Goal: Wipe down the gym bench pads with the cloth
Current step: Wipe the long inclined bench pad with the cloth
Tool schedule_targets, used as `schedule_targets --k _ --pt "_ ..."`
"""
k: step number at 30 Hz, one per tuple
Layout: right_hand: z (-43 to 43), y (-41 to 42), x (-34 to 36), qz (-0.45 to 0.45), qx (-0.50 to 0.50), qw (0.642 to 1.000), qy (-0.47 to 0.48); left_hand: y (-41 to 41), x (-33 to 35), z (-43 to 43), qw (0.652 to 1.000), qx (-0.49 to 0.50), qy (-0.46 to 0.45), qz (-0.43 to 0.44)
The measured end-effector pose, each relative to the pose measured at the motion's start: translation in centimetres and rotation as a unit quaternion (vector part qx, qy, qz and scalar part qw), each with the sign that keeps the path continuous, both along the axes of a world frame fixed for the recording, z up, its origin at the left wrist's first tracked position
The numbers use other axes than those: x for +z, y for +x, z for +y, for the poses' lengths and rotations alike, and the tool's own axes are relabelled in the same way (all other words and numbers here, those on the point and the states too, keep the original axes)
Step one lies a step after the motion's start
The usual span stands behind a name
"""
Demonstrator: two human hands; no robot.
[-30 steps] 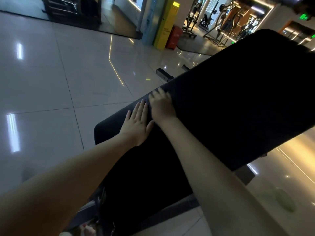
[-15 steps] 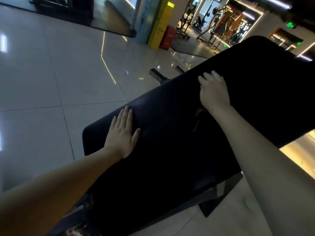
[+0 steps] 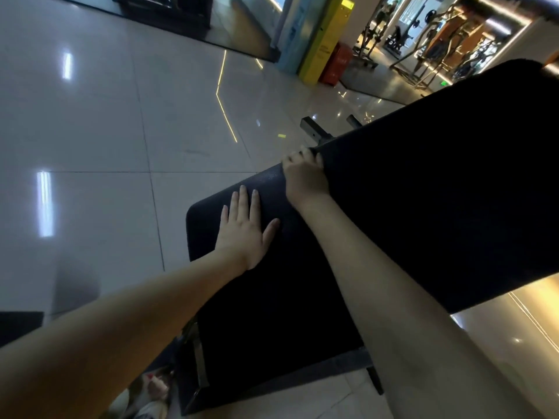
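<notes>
Left hand (image 3: 245, 231) lies flat, fingers spread, on the seat pad (image 3: 272, 297). Right hand (image 3: 304, 179) curls over the far edge of the back pad (image 3: 438, 192); cloth not distinguishable (black on black, possibly beneath it). Risk: the gap between the pads goes unwiped if the stroke stops short

Light: dim; warm glow top right
Glare: streaks on glossy pale tiled floor (image 3: 90, 122)
Shadow: black padded worktop (image 3: 438, 192) featureless

Glossy pale floor tiles (image 3: 90, 131) spread toward nine o'clock; a yellow column (image 3: 325, 40) and what may be exercise machines (image 3: 423, 49) stand near one o'clock.
</notes>
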State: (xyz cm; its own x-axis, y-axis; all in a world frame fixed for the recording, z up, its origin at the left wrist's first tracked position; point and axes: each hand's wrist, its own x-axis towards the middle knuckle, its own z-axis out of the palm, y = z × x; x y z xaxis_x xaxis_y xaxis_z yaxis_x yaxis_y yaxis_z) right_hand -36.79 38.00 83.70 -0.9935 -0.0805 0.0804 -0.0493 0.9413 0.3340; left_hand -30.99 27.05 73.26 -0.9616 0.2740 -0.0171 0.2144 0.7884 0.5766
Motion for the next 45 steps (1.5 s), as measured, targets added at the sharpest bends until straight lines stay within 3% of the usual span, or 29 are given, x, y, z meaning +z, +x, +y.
schedule_targets --k 6,11,18,23,27,37,42,45 --pt "-5.4 3.3 -5.0 -0.091 0.103 0.990 0.025 3.0 -2.3 -3.3 0.999 -0.022 -0.035 -0.020" --pt "-3.4 5.1 -3.7 -0.145 0.187 0.971 0.043 3.1 -2.1 -3.3 0.998 -0.018 -0.047 -0.038" --pt "3.6 2.3 2.3 -0.070 0.100 0.992 0.002 3.2 -1.9 -3.5 0.996 -0.034 -0.057 -0.054" --pt "3.1 0.4 0.3 -0.040 0.110 0.990 -0.081 2.4 -2.5 -4.4 0.994 -0.078 -0.025 -0.079" --pt "-0.3 -1.2 -2.1 -0.076 0.137 0.983 -0.092 2.8 -3.8 -5.8 0.993 -0.106 0.029 -0.053" --pt "-8.4 0.5 -9.5 -0.177 0.286 0.941 -0.048 8.0 -8.1 -8.3 0.998 -0.027 0.049 -0.036" --pt "-7.6 6.8 -9.7 -0.233 0.338 0.911 -0.036 7.0 -7.2 -9.1 0.969 0.164 0.178 -0.049" --pt "-6.0 11.9 -9.5 -0.265 0.359 0.893 -0.053 5.4 -6.5 -9.6 0.964 0.138 0.225 -0.039"
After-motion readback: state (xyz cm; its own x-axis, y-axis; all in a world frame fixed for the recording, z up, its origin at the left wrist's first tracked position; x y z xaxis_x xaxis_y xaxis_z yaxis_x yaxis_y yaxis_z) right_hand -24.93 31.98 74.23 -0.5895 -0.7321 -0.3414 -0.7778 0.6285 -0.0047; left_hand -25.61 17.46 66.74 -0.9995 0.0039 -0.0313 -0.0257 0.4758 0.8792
